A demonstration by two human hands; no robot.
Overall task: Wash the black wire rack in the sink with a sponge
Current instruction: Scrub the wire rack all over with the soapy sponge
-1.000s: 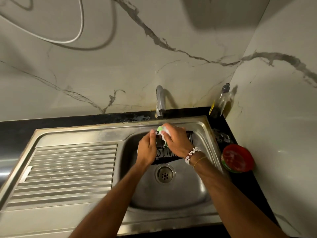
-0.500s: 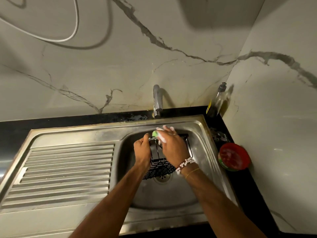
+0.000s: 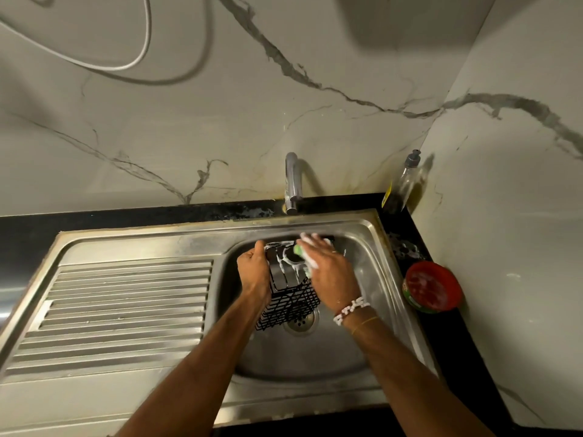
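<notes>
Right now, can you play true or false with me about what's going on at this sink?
1. The left hand grips the black rack. True.
2. The right hand holds nothing. False: it holds a soapy green sponge against the rack.
3. The rack lies on the ridged draining board. False: it is in the sink bowl, near the drain.
4. A red tub sits on the counter right of the sink. True.

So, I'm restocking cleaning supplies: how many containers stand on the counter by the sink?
2: a pump bottle in the back corner by the wall, and a red tub nearer, right of the sink. More could sit outside the frame.
</notes>
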